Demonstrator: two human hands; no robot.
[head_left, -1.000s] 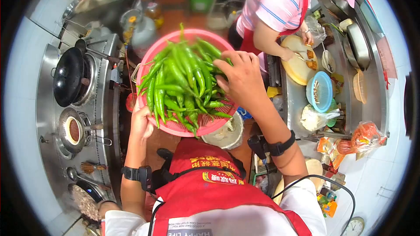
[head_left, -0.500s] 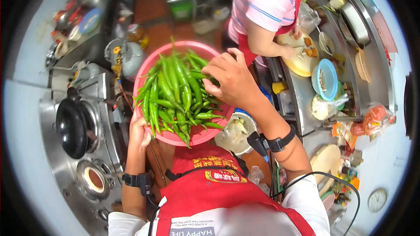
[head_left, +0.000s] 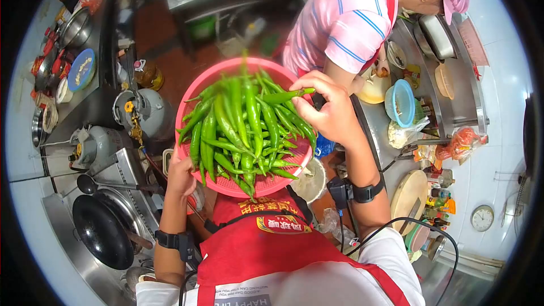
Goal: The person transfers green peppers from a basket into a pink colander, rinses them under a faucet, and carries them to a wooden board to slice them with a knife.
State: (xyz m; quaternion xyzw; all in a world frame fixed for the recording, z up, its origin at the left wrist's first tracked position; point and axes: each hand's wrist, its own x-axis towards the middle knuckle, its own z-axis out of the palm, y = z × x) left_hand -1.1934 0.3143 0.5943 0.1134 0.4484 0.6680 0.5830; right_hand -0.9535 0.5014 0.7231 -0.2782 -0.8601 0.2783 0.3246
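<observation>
My left hand [head_left: 181,176] is closed on the lower left rim of a round pink plastic colander [head_left: 199,75], which is held up in front of my apron. Heaped inside it are long green chili peppers [head_left: 226,127], a few of them blurred. At the colander's right edge, my right hand [head_left: 331,107] pinches one green chili pepper [head_left: 281,97] by its end, between thumb and fingers. The far end of that pepper still lies over the heap.
A co-worker in a pink striped shirt [head_left: 354,14] leans over the counter on the right, near a blue bowl [head_left: 401,92]. Gas cylinders [head_left: 156,110] stand left of the colander. A black wok [head_left: 102,232] is on the lower left stove. A white bucket [head_left: 313,184] sits below the colander.
My right hand has moved slightly right and down and now pinches a pepper. The view has shifted, showing more floor and counter. The co-worker leans further forward.
</observation>
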